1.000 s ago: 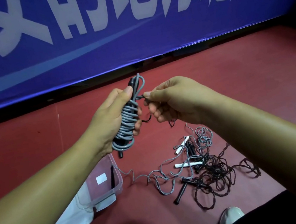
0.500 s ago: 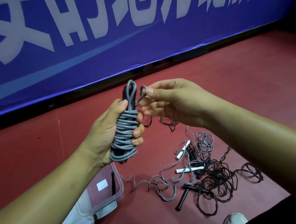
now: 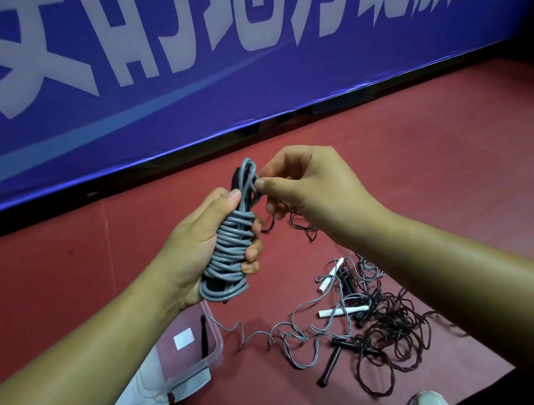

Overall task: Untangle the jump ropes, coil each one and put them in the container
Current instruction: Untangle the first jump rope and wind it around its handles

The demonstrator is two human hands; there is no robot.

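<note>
One grey coil (image 3: 228, 253) in left hand (image 3: 192, 244), fingers (image 3: 252, 251) clenched | right hand (image 3: 312, 192) pinches its loop | two white handles (image 3: 330, 274) (image 3: 343, 311)

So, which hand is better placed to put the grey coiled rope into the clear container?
Left, I would say. The left hand grips the whole grey coil, and the clear container sits on the floor just beneath it. The right hand only pinches a strand at the top.

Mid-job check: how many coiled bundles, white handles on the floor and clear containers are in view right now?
Coiled grey bundle, gripped in the left hand: 1
White handles on the floor: 2
Clear container: 1
Total: 4
</note>
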